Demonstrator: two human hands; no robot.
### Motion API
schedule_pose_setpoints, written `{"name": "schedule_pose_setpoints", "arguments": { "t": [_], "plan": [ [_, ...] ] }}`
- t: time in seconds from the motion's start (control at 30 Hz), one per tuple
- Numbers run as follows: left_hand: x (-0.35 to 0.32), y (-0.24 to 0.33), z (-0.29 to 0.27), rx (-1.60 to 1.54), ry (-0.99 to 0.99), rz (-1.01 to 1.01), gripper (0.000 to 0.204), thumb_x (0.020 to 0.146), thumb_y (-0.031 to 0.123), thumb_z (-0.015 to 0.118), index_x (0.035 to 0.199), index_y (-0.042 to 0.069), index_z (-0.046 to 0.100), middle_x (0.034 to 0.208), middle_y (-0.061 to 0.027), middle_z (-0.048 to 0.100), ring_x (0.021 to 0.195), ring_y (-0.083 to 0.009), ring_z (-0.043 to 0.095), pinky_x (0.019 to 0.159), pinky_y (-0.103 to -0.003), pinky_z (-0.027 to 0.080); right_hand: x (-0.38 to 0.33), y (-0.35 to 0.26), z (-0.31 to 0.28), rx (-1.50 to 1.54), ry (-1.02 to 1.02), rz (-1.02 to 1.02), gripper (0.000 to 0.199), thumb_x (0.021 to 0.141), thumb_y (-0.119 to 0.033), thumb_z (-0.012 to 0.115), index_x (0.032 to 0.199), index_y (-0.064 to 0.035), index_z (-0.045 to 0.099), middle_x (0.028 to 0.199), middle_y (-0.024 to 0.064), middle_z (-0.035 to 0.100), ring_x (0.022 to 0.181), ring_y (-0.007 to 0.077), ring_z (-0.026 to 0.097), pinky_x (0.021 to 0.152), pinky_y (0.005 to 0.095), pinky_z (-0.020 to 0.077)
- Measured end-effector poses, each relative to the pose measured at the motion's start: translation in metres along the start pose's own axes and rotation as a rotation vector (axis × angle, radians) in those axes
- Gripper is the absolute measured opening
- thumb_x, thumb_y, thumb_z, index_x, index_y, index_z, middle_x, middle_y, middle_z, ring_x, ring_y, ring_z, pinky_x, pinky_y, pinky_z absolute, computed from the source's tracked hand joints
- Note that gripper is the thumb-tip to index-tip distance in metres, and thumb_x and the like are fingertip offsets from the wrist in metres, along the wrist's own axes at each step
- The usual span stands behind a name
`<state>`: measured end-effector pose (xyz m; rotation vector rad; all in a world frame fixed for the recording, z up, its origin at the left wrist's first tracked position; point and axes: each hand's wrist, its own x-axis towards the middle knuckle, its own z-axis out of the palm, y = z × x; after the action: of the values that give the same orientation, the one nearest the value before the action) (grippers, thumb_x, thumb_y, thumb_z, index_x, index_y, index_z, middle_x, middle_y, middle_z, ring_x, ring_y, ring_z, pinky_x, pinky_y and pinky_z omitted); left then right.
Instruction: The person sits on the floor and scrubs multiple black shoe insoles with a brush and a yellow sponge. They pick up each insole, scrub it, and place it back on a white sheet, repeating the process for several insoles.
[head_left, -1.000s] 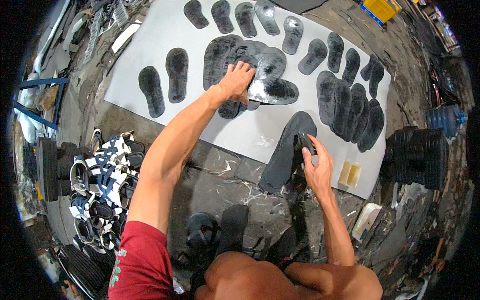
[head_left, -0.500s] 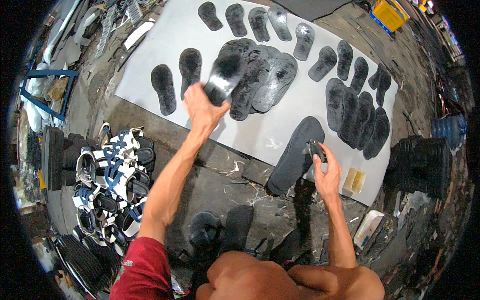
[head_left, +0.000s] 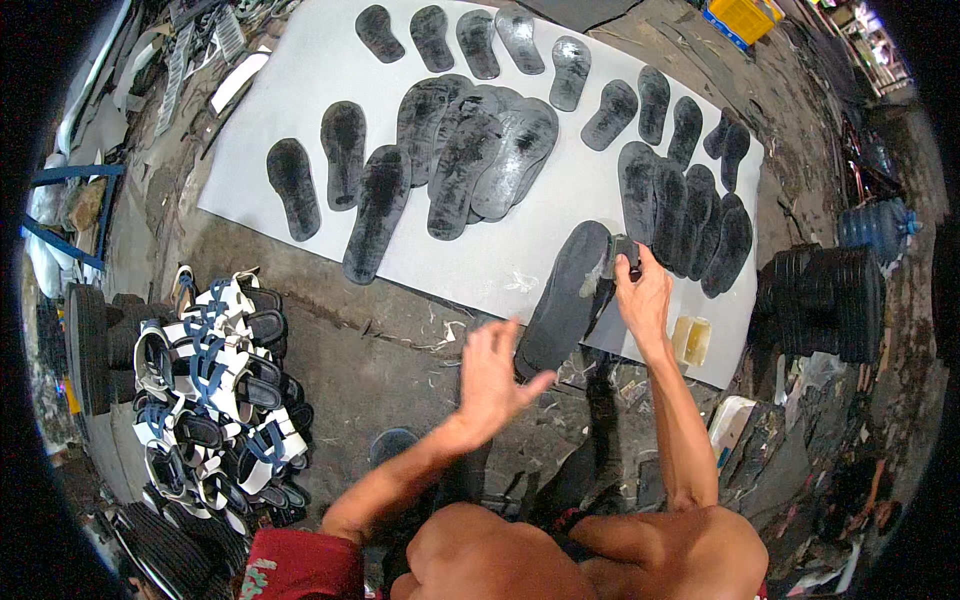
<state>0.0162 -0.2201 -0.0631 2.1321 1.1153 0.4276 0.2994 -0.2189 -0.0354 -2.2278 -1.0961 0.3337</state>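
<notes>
My left hand (head_left: 495, 382) is empty with its fingers spread, close to the lower end of a large dark sole (head_left: 562, 300). That sole lies at the white board's front edge, its heel end jutting past it. In my right hand (head_left: 645, 295) is a small dark block (head_left: 626, 252), pinched at the sole's upper right side; its exact kind is unclear. Another black sole (head_left: 378, 215) rests on the board's left front edge, beside a pile of overlapping soles (head_left: 490, 150).
More soles (head_left: 570, 75) line the white board's (head_left: 420, 265) far side, and several overlap at right (head_left: 690, 215). A yellowish block (head_left: 692, 341) sits at the front right corner. White and blue sandals (head_left: 215, 390) heap at left; dark stacked soles (head_left: 825, 300) stand at right.
My left hand has let go of the black sole, now lying on the board's left front edge, and moved right and nearer. My right hand has shifted slightly up beside the large sole.
</notes>
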Motion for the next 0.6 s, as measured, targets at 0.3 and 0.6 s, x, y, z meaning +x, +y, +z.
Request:
{"name": "schedule_pose_setpoints", "arguments": {
  "t": [0.3, 0.6],
  "plan": [
    [-0.001, 0.017, 0.042, -0.044, 0.018, -0.128, 0.099, 0.083, 0.038, 0.096, 0.162, -0.001, 0.049, 0.141, -0.0227, 0.054, 0.129, -0.0423, 0.051, 0.111, -0.055, 0.044, 0.001, -0.022, 0.004, -0.021, 0.031, -0.016, 0.034, 0.103, -0.019, 0.071, 0.118, 0.0120, 0.073, 0.086, 0.0351, 0.074, 0.079, 0.0521, 0.075, 0.074, 0.0559, 0.0557],
    [-0.023, 0.009, 0.054, -0.095, 0.112, -0.083, 0.094, 0.079, 0.029, 0.099, 0.156, 0.000, 0.053, 0.139, -0.0234, 0.054, 0.131, -0.0433, 0.051, 0.112, -0.056, 0.046, -0.005, -0.014, 0.010, -0.143, 0.042, -0.056, 0.035, 0.105, -0.017, 0.069, 0.125, 0.0106, 0.073, 0.091, 0.0339, 0.076, 0.083, 0.0528, 0.076, 0.080, 0.0579, 0.0585]
  ]
}}
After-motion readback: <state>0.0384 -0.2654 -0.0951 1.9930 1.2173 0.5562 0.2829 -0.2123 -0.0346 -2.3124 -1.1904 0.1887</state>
